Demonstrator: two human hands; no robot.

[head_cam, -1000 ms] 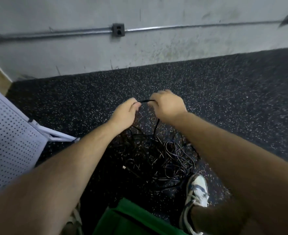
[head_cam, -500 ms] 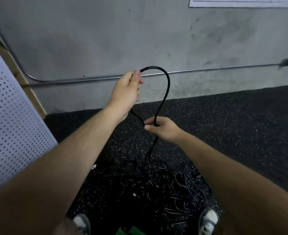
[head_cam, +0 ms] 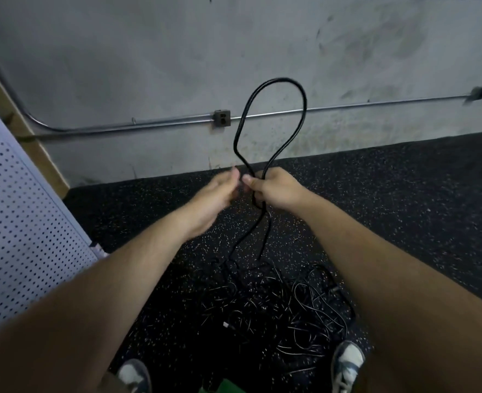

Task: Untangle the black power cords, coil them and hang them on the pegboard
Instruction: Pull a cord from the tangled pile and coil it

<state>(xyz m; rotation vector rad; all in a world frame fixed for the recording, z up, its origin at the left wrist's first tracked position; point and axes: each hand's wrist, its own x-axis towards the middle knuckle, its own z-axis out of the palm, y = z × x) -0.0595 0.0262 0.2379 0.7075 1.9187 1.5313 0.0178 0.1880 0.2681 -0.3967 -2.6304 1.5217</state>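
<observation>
Black cord (head_cam: 276, 79): one tall, narrow loop stands up from the right hand, its top against the wall (head_cam: 149, 66). The two legs cross at the fist, then drop to the pile.
Right hand (head_cam: 276, 190): curled round the crossing, thumb on top, gripping both legs.
Left hand (head_cam: 214, 199): just left of the right thumb, fingertips nearly at it. It's blurred, so I can't tell if it pinches the cord or only sits beside it.
Pile (head_cam: 276, 302): tangle on the floor (head_cam: 404, 194), near side, below the hands, between the forearms and just beyond the shoes (head_cam: 347, 361).
Key relation: the loop's long axis is vertical, up from the hands. Slack runs the opposite way, down and near into the pile. Both hands meet at the crossing, and the right one owns it.
Pegboard (head_cam: 21, 208): far left of the scene, well apart from the loop. The left arm is nearer to it. No cord on the part in view.
Step (my read): first coil turn being formed, untangling barely started.
Next (guess): keep the right grip and send the left hand down a leg to draw up slack.
Risk: both legs feed from the same tangle, so a pull may lift knots with it.
</observation>
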